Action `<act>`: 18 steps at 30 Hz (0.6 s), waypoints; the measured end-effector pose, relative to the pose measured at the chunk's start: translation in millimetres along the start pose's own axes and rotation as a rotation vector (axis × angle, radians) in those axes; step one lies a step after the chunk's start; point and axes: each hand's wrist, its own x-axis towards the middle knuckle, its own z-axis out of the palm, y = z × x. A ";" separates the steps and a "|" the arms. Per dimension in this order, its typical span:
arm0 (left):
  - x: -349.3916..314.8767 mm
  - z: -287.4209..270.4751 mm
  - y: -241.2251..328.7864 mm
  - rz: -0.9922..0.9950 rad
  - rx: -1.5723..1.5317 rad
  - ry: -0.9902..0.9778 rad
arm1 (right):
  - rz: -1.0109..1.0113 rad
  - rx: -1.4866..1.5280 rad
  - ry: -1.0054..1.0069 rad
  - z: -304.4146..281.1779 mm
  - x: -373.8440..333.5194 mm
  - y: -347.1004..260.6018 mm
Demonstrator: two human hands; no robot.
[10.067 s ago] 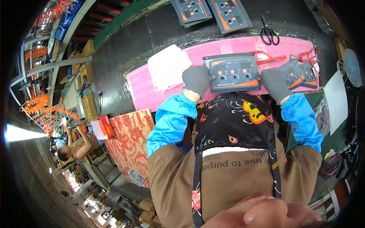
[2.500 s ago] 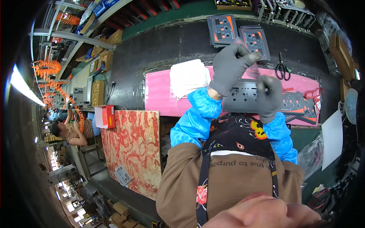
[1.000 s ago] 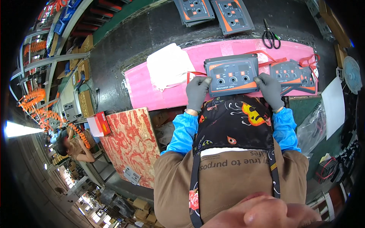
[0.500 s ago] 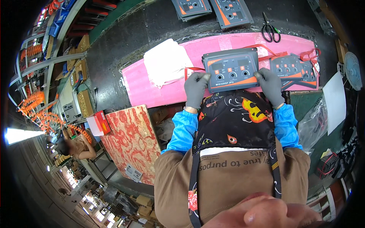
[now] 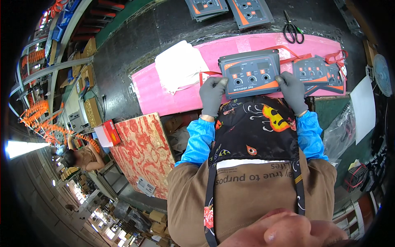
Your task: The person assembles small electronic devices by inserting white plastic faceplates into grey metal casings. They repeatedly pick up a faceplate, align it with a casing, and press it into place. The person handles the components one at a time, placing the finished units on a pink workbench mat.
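Note:
A stack of grey-and-orange control panel plates (image 5: 252, 75) with round holes and small display windows lies in front of me, close to the pink sheet's near edge. My left hand (image 5: 212, 96), in a grey glove, pinches its lower left corner between thumb and curled fingers. At the lower right corner my right hand (image 5: 293, 92), gloved too, is closed on the panel edge. Red ribbon (image 5: 210, 73) runs out by the left glove, and another length of it passes behind the stack to the right. How many plates the fingers hold is hidden.
The pink sheet (image 5: 144, 92) bears a white cloth (image 5: 177, 68) at left and more panels (image 5: 311, 71) at right. Farther back are black scissors (image 5: 293, 31) and two panel piles (image 5: 250, 13). A red-patterned board (image 5: 142, 152) stands left; a co-worker (image 5: 84, 158) sits beyond.
Both hands keep their grip in nearly the same place. The top panel's lower edge has moved very slightly away from me. The co-worker's arm has shifted a little.

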 end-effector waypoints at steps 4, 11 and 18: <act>-0.2 0.9 0.1 -0.007 -0.011 0.008 | 0.019 -0.004 -0.015 -0.6 0.1 -1.2; 1.4 0.6 -2.8 -0.009 0.016 0.010 | 0.010 -0.001 -0.014 -0.4 0.5 -0.4; 0.1 0.5 2.5 -0.006 0.004 0.000 | 0.010 0.014 -0.007 -1.4 0.3 -1.6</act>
